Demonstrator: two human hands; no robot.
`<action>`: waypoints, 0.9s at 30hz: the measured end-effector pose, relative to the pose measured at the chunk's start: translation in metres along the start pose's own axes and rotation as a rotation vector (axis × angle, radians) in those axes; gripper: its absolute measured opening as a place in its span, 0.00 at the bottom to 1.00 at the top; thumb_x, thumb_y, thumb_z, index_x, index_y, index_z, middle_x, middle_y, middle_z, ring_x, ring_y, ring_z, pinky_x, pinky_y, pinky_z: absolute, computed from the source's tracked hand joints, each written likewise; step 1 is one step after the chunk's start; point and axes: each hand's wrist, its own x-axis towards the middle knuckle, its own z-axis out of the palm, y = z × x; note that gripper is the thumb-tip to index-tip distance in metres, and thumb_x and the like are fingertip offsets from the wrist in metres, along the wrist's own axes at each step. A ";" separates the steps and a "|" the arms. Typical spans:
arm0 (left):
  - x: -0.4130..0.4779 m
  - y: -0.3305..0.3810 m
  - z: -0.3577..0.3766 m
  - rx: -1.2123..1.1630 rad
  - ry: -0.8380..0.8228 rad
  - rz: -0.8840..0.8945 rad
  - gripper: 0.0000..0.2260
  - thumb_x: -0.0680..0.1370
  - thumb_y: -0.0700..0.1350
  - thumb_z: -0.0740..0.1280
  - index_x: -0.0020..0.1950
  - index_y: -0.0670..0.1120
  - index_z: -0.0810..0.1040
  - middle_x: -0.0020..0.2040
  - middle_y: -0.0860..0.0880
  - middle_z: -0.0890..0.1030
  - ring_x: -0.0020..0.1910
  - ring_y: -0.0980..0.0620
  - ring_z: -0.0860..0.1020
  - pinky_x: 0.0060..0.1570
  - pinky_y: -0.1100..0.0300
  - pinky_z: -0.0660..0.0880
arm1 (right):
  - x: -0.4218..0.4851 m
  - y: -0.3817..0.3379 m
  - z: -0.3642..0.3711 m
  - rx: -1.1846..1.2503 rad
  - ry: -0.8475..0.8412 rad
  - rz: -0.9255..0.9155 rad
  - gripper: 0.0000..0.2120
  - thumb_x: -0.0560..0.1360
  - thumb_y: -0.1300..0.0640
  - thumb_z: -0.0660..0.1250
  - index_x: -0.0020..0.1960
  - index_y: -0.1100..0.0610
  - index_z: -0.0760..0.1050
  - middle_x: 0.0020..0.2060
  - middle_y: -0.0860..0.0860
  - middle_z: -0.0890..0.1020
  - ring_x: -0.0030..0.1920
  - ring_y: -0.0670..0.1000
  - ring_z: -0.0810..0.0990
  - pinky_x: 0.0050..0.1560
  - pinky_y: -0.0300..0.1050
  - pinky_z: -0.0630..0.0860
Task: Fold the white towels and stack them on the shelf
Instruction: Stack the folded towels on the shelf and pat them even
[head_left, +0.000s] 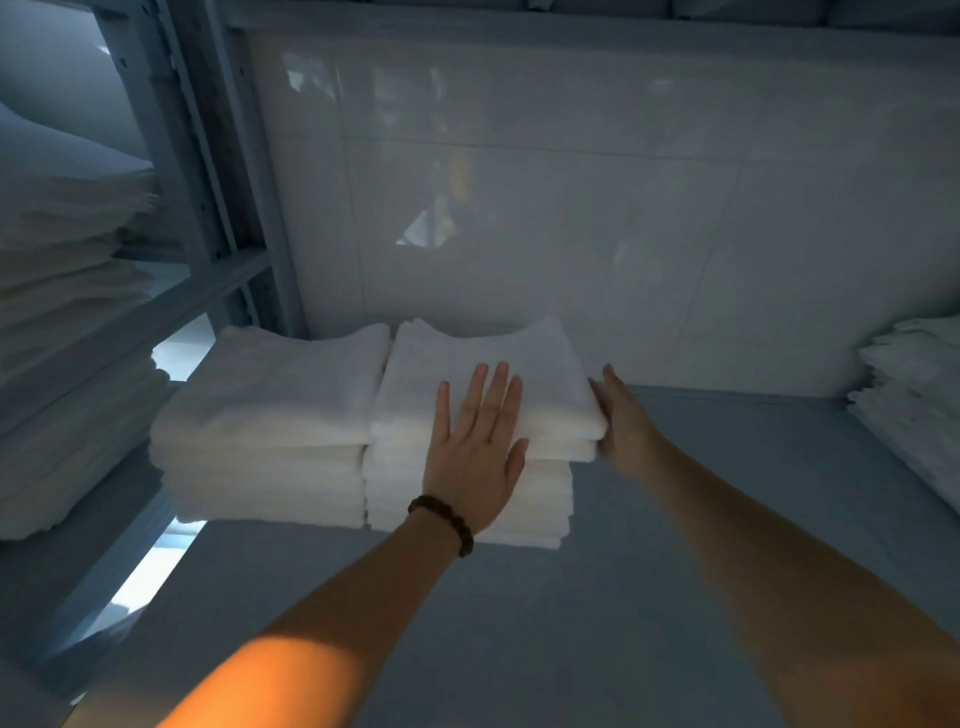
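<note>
- left hand (475, 441) lies flat, palm down, fingers straight, on the top folded white cloth towel (519, 364); it presses and grasps nothing
- right hand (621, 421) sits against that towel's right edge with fingers straight along the side; no curl round the cloth visible, so it reads as squaring up, not holding
- that towel rests on the right stack of folded white towels (395, 483) and overhangs it slightly to the right, not flush with the layers below
- left stack of folded white towels (270, 441) touches it, roughly level
- both stacks stand at the back of the flat blue-grey shelf board (727, 519), close to the glossy white tiled wall (571, 208)
- dark beaded bracelet (447, 522) on the left wrist
- more white linen: a pile at the far right of the board (914, 395), others in the next bay (67, 312) past the grey metal upright (208, 156)
- progress, my read: this towel is folded and placed, only alignment left; no unfolded towels in view, so the remaining count is unknown
</note>
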 end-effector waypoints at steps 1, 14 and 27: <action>-0.007 0.004 0.009 0.030 -0.006 0.015 0.28 0.81 0.55 0.50 0.77 0.42 0.51 0.77 0.44 0.50 0.76 0.44 0.47 0.72 0.39 0.43 | -0.001 0.006 0.001 0.034 -0.012 0.002 0.32 0.80 0.39 0.45 0.69 0.61 0.68 0.64 0.59 0.74 0.57 0.56 0.76 0.66 0.53 0.67; -0.011 0.000 0.058 0.037 0.082 -0.005 0.34 0.79 0.65 0.50 0.77 0.44 0.49 0.77 0.44 0.48 0.76 0.39 0.48 0.68 0.31 0.43 | -0.006 0.043 0.022 0.134 0.022 -0.071 0.27 0.78 0.37 0.48 0.58 0.53 0.76 0.57 0.54 0.81 0.53 0.53 0.81 0.52 0.47 0.77; 0.000 0.010 0.068 -0.017 0.175 -0.052 0.37 0.77 0.66 0.53 0.76 0.43 0.51 0.76 0.41 0.55 0.75 0.39 0.51 0.69 0.32 0.44 | -0.003 0.041 0.033 0.119 -0.008 -0.042 0.31 0.74 0.33 0.57 0.64 0.56 0.75 0.58 0.56 0.81 0.59 0.56 0.79 0.65 0.55 0.72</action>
